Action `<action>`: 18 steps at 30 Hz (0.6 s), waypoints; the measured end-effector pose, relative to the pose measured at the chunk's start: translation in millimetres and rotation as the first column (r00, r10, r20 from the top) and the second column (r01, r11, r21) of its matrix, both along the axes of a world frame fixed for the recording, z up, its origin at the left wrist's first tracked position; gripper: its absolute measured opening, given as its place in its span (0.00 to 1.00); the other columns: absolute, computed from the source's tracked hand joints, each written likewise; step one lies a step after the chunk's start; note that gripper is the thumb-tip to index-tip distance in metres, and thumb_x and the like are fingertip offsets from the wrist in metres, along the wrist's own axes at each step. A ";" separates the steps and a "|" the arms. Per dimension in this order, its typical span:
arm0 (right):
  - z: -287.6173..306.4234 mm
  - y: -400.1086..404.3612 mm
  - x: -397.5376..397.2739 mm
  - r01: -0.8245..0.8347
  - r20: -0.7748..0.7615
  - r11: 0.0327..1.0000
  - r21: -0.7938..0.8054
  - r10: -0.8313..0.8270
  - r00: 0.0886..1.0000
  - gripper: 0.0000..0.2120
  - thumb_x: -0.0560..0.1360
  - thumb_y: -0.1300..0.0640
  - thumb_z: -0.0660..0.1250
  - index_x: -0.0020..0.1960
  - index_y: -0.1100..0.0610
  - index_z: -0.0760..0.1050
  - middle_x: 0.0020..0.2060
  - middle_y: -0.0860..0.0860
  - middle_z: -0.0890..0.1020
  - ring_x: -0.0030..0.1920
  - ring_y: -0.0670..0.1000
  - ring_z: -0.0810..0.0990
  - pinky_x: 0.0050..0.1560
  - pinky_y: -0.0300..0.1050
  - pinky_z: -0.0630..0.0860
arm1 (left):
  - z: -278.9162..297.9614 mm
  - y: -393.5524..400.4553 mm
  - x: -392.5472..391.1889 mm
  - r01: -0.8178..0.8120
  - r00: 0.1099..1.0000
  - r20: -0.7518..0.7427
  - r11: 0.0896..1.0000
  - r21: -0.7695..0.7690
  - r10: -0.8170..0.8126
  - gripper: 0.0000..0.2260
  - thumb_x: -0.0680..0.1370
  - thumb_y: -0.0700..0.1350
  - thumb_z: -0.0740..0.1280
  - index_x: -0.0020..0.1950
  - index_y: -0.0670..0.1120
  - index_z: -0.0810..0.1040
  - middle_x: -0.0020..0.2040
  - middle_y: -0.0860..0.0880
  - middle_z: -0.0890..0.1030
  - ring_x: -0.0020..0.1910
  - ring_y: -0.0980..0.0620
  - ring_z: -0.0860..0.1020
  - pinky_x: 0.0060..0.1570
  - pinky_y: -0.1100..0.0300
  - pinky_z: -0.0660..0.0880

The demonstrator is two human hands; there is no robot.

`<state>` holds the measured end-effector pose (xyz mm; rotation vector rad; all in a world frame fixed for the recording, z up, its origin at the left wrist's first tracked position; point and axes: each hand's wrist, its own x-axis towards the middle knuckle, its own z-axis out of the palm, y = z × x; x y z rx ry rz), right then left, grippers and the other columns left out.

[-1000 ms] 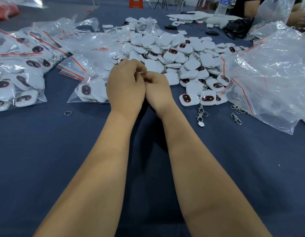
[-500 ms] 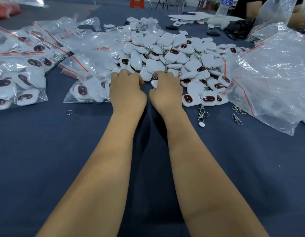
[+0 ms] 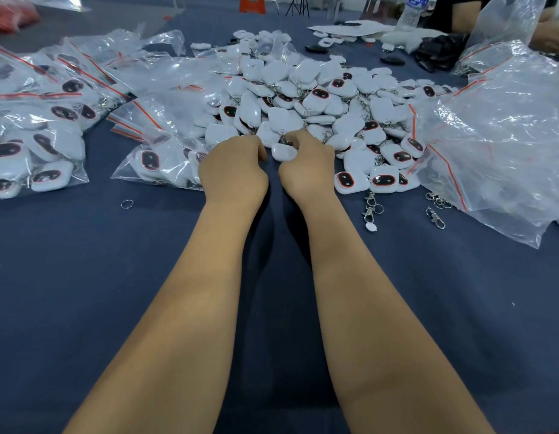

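**Desk:** What's nearest on your feed?

**Operator:** My two forearms, stretched over the dark blue counter. Both hands sit at the near edge of the heap of fobs. My left hand is knuckles-up with its fingers curled under. The fingertips are hidden, so I can't tell whether it holds anything. My right hand is curled too, thumb and forefinger pinching the metal clasp end of a white fob. That fob lies on the counter between my two hands, touching the heap.

**Desk:** And around them?

**Operator:** I see a loose key ring left of my left wrist and spare clasps right of my right wrist. A clear bag of fobs lies just beside the left hand, with more filled bags further left. Big clear bags with red strips are piled on the right.

**Desk:** Any print?

**Operator:** The fobs show dark oval faces ringed in red, and any lettering is too small for me to read. At the far end a water bottle has a blue label with white marks, too blurred to read. Near it are white sheets, black pieces and another person's arm.
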<state>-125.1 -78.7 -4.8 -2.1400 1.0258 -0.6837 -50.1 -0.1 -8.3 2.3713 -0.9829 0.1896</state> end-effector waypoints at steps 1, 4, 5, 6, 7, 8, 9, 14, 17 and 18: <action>-0.9 0.1 0.4 0.003 0.012 1.000 0.007 -0.003 1.000 0.23 0.72 0.68 0.61 0.67 0.59 0.73 0.60 0.57 0.78 0.63 0.59 0.69 0.63 0.52 0.71 | -0.2 0.0 -0.6 -0.013 1.000 0.000 1.000 0.000 0.013 0.19 0.70 0.34 0.60 0.56 0.50 0.80 0.51 0.48 0.81 0.48 0.45 0.74 0.39 0.56 0.62; -1.8 -0.7 3.5 -0.005 0.023 1.000 0.005 0.004 1.000 0.16 0.77 0.62 0.61 0.64 0.58 0.75 0.59 0.54 0.80 0.62 0.57 0.73 0.62 0.52 0.71 | -0.5 -1.6 -3.4 -0.067 0.998 0.014 0.998 0.021 0.066 0.15 0.72 0.36 0.61 0.55 0.48 0.80 0.46 0.47 0.79 0.42 0.47 0.68 0.31 0.58 0.57; -0.7 0.4 4.6 -0.001 0.066 0.999 0.032 -0.001 0.998 0.11 0.79 0.60 0.61 0.59 0.57 0.77 0.54 0.52 0.81 0.57 0.55 0.75 0.59 0.51 0.72 | -0.4 -2.4 -4.0 -0.073 0.997 0.017 0.997 0.020 0.073 0.14 0.73 0.37 0.60 0.54 0.47 0.80 0.44 0.47 0.77 0.42 0.47 0.68 0.30 0.58 0.55; 0.6 0.5 5.6 0.004 0.127 0.997 0.072 -0.013 0.992 0.08 0.80 0.59 0.60 0.49 0.55 0.78 0.44 0.51 0.81 0.48 0.52 0.76 0.52 0.49 0.72 | -0.5 -3.1 -4.8 -0.072 0.997 0.017 0.997 0.015 0.071 0.13 0.74 0.38 0.60 0.54 0.46 0.80 0.44 0.47 0.77 0.41 0.47 0.68 0.29 0.59 0.54; 2.8 1.2 5.8 0.012 0.196 0.993 0.118 -0.035 0.980 0.12 0.80 0.60 0.59 0.38 0.53 0.73 0.35 0.49 0.75 0.39 0.50 0.71 0.44 0.47 0.68 | -0.7 -3.8 -5.4 -0.064 0.998 0.015 0.998 0.009 0.064 0.12 0.75 0.39 0.59 0.53 0.46 0.80 0.45 0.47 0.78 0.41 0.47 0.68 0.29 0.59 0.54; 3.9 1.0 5.9 0.010 0.253 0.987 0.161 -0.051 0.966 0.17 0.80 0.60 0.59 0.33 0.53 0.65 0.30 0.48 0.69 0.35 0.50 0.65 0.40 0.46 0.63 | -1.2 -4.5 -5.8 -0.053 0.999 0.010 0.999 0.002 0.053 0.12 0.75 0.40 0.59 0.53 0.45 0.80 0.46 0.46 0.79 0.41 0.47 0.68 0.29 0.58 0.54; 6.0 2.6 5.9 -0.005 0.307 0.979 0.204 -0.059 0.950 0.19 0.80 0.61 0.58 0.32 0.54 0.61 0.29 0.50 0.65 0.35 0.50 0.62 0.39 0.47 0.60 | -1.6 -5.3 -5.9 -0.042 0.999 0.001 0.999 -0.005 0.042 0.12 0.76 0.41 0.58 0.52 0.45 0.80 0.47 0.46 0.79 0.41 0.47 0.68 0.29 0.58 0.55; 10.2 6.8 4.1 -0.174 0.527 0.898 0.404 -0.073 0.846 0.10 0.74 0.69 0.60 0.35 0.63 0.72 0.28 0.55 0.70 0.34 0.50 0.65 0.36 0.42 0.64 | -0.4 -8.0 -5.9 -0.046 0.982 -0.186 0.984 -0.170 0.014 0.14 0.83 0.48 0.51 0.43 0.46 0.72 0.39 0.52 0.72 0.42 0.48 0.70 0.34 0.55 0.58; 9.9 6.1 2.3 -0.247 0.558 0.880 0.405 -0.024 0.829 0.10 0.75 0.70 0.63 0.41 0.59 0.78 0.23 0.41 0.75 0.25 0.39 0.70 0.31 0.32 0.68 | 0.1 -7.3 -6.6 -0.065 0.955 -0.297 0.957 -0.284 -0.024 0.13 0.84 0.50 0.50 0.51 0.49 0.73 0.46 0.54 0.76 0.46 0.50 0.71 0.43 0.56 0.62; 9.6 6.5 2.9 -0.254 0.561 0.877 0.409 -0.022 0.827 0.08 0.76 0.69 0.63 0.44 0.60 0.79 0.24 0.41 0.77 0.26 0.38 0.72 0.31 0.31 0.69 | 0.2 -6.7 -6.9 -0.059 0.952 -0.303 0.955 -0.292 -0.034 0.13 0.84 0.51 0.51 0.56 0.51 0.75 0.48 0.55 0.77 0.47 0.51 0.72 0.45 0.56 0.63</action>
